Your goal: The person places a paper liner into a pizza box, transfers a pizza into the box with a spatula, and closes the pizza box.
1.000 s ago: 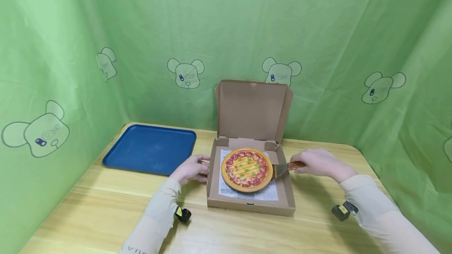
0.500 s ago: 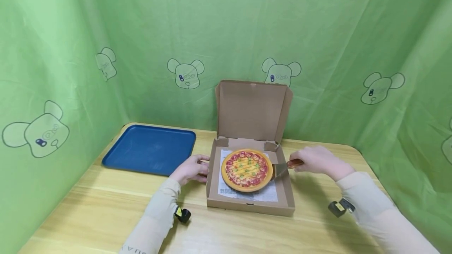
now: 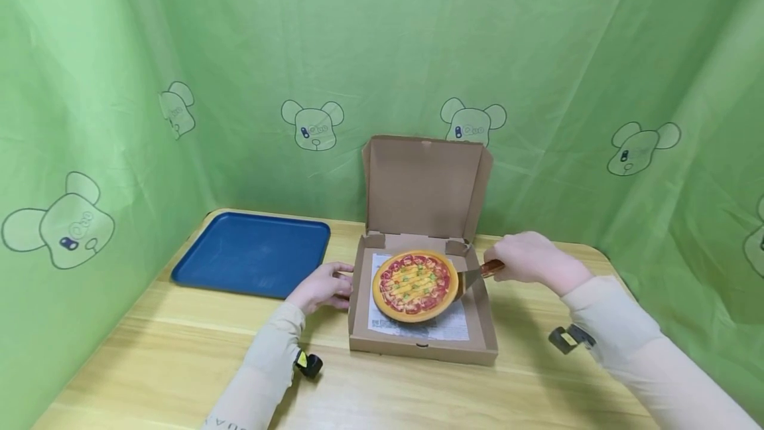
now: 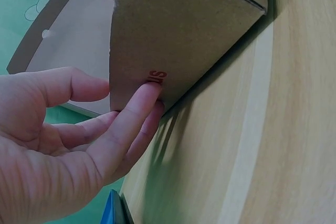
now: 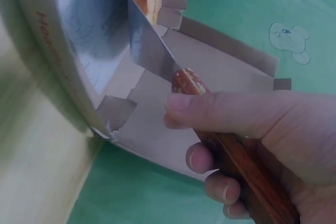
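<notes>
My right hand [image 3: 528, 259] grips the wooden handle [image 5: 239, 158] of a pizza server, thumb along its top. The server's metal blade [image 5: 152, 48] reaches under the right edge of a round pizza [image 3: 416, 286], hiding the blade's far part. The pizza tilts, right side raised, over a printed paper sheet [image 3: 450, 327] in an open cardboard pizza box [image 3: 412, 349]. At the box's left wall, my left hand [image 3: 325, 286] has loosely bent fingers. In the left wrist view, its fingertips [image 4: 149, 90] rest against the wall's outside [image 4: 173, 35], thumb near the top edge.
A blue tray [image 3: 253, 254] lies on the wooden table [image 3: 179, 350], left of the box. The box's raised lid [image 3: 424, 184] stands at the back, near a green curtain [image 3: 382, 38] that surrounds the table.
My right hand has risen and moved slightly left with the pizza server, steepening its handle. The pizza's right side has lifted and its surface tilts. My left hand stays at the box wall.
</notes>
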`<control>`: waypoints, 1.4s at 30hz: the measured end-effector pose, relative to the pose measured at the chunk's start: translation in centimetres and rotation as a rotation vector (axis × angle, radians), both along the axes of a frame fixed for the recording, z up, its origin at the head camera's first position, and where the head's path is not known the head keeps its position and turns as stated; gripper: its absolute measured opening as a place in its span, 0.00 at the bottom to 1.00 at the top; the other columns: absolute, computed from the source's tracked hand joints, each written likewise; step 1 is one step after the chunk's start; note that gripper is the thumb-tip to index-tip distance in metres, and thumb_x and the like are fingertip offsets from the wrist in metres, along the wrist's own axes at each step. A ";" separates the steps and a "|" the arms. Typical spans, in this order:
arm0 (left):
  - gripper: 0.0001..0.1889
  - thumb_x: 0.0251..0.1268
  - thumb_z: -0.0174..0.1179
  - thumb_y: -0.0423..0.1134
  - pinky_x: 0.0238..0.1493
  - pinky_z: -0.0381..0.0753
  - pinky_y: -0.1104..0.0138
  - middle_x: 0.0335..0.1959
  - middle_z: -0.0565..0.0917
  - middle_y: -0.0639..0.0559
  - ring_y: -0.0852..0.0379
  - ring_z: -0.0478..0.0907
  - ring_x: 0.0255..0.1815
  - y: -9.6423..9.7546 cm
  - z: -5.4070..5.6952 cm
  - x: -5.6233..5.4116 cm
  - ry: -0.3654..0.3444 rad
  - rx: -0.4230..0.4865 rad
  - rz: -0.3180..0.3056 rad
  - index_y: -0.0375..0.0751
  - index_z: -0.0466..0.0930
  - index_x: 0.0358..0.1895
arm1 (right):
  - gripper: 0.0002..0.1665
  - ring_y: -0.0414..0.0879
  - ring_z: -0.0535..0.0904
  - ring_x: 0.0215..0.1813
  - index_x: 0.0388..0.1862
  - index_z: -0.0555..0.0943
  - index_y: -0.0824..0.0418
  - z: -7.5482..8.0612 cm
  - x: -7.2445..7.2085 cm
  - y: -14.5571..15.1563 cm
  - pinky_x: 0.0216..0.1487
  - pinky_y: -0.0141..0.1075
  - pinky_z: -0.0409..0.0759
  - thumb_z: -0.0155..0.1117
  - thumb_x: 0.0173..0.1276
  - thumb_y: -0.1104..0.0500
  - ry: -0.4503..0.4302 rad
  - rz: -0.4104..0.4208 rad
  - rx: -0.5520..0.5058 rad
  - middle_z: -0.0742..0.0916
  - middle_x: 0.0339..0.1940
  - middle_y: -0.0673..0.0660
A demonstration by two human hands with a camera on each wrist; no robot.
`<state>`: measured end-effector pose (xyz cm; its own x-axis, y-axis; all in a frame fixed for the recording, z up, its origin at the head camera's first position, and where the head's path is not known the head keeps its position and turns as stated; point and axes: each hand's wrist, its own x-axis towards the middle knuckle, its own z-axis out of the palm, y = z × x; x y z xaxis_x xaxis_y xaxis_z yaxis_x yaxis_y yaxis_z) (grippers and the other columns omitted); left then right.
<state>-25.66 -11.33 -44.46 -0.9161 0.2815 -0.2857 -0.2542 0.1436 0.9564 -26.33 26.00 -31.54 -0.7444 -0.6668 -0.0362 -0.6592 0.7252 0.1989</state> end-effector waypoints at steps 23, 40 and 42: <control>0.31 0.60 0.53 0.20 0.42 0.88 0.59 0.55 0.78 0.30 0.45 0.83 0.43 0.0 -0.1 0.0 -0.002 -0.001 0.008 0.30 0.62 0.69 | 0.17 0.38 0.65 0.21 0.17 0.74 0.44 2.0 0.6 0.2 0.20 0.35 0.64 0.76 0.47 0.56 -0.008 -0.090 0.064 0.72 0.14 0.41; 0.31 0.60 0.53 0.21 0.42 0.88 0.60 0.58 0.76 0.29 0.45 0.83 0.44 -0.1 -0.1 0.0 -0.007 0.008 -0.002 0.30 0.61 0.69 | 0.16 0.38 0.62 0.21 0.16 0.72 0.46 0.8 0.9 2.2 0.20 0.33 0.59 0.71 0.45 0.61 -0.066 -0.122 0.001 0.68 0.15 0.42; 0.31 0.60 0.53 0.20 0.42 0.88 0.59 0.57 0.76 0.29 0.45 0.83 0.44 -0.1 -0.1 0.0 -0.009 0.012 -0.002 0.30 0.61 0.69 | 0.16 0.38 0.62 0.21 0.16 0.72 0.46 0.6 0.9 2.3 0.21 0.33 0.60 0.71 0.46 0.62 -0.067 -0.120 -0.002 0.69 0.16 0.42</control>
<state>-25.71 -11.48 -44.53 -0.9130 0.2865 -0.2903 -0.2624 0.1326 0.9558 -25.41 28.33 -30.96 -0.8149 -0.5730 -0.0870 -0.5792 0.8002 0.1556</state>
